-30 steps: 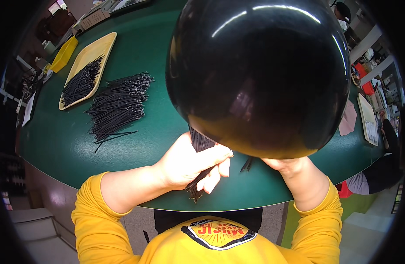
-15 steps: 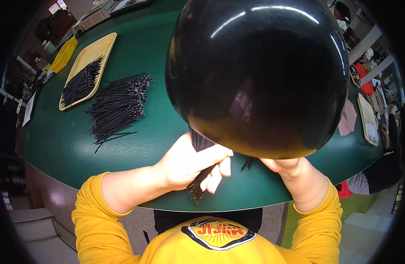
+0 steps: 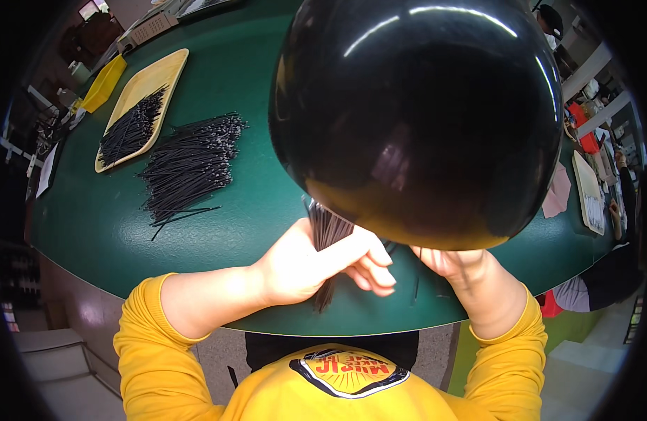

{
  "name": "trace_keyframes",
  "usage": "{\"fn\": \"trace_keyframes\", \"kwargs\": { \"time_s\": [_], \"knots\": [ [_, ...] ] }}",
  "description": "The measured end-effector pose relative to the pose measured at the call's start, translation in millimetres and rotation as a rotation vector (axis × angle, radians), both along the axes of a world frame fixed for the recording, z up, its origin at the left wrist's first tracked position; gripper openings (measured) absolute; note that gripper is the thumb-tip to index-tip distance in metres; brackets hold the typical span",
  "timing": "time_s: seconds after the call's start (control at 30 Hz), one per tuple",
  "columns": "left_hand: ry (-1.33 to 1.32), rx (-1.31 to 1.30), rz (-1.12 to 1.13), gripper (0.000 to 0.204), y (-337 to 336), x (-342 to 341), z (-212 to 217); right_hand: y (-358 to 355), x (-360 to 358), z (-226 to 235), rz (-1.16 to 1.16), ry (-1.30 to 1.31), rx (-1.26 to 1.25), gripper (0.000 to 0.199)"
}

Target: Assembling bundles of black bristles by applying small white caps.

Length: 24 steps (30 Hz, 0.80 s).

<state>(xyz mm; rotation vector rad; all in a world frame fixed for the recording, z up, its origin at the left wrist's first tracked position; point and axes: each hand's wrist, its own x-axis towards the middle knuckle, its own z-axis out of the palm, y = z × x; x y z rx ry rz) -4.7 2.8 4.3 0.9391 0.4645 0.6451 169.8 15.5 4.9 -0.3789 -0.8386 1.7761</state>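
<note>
My left hand (image 3: 313, 263) is closed around an upright bundle of short black wires (image 3: 330, 228). Its lower ends poke out below my fingers and look smeared by motion. To the right, my right hand (image 3: 453, 263) lies partly under the rim of a big glossy black dome (image 3: 414, 126), perhaps a lamp shade. A single black wire (image 3: 417, 281) hangs from its fingertips, which look pinched together; the dome hides part of them. Left of my hands a loose pile of black wires (image 3: 190, 165) with pale tips lies on the green table (image 3: 246, 210).
A cream tray (image 3: 170, 67) with more black wires (image 3: 132, 128) lies at the far left, beside a yellow bin (image 3: 104, 84). The dome covers much of the space above my hands. On the right are a pinkish sheet (image 3: 557, 193), another tray (image 3: 588, 184) and a co-worker's arm (image 3: 624, 203).
The wire bundle in my left hand has shifted slightly right and stands more upright. A single wire now shows below my right fingers. The dome appears slightly farther right.
</note>
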Motion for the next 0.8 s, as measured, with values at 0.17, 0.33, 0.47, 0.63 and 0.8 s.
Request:
{"fn": "trace_keyframes", "kwargs": {
  "time_s": [0.17, 0.33, 0.47, 0.63, 0.8],
  "knots": [
    [0.041, 0.458, 0.220, 0.011, -5.7, -1.7, -2.9, -4.5, 12.9, -10.0, 0.019, -0.123, 0.142, 0.029],
    [0.206, 0.451, 0.162, 0.012, -3.7, -0.6, -6.5, -5.2, -4.2, 22.5, 0.040, -0.209, 0.188, 0.015],
    [0.151, 0.066, -0.043, 0.015, -2.3, 1.0, 8.4, -3.5, -0.2, 23.0, 0.097, -0.526, 0.333, 0.019],
    [0.244, -0.034, 0.156, 0.014, -2.3, 0.2, 1.9, -2.5, 1.0, 17.6, -0.038, -0.591, 0.295, 0.012],
    [0.018, -0.210, 0.115, 0.015, -0.5, -1.2, 2.7, 1.0, 7.4, -3.6, 0.056, -0.206, 0.194, 0.018]
  ]
}}
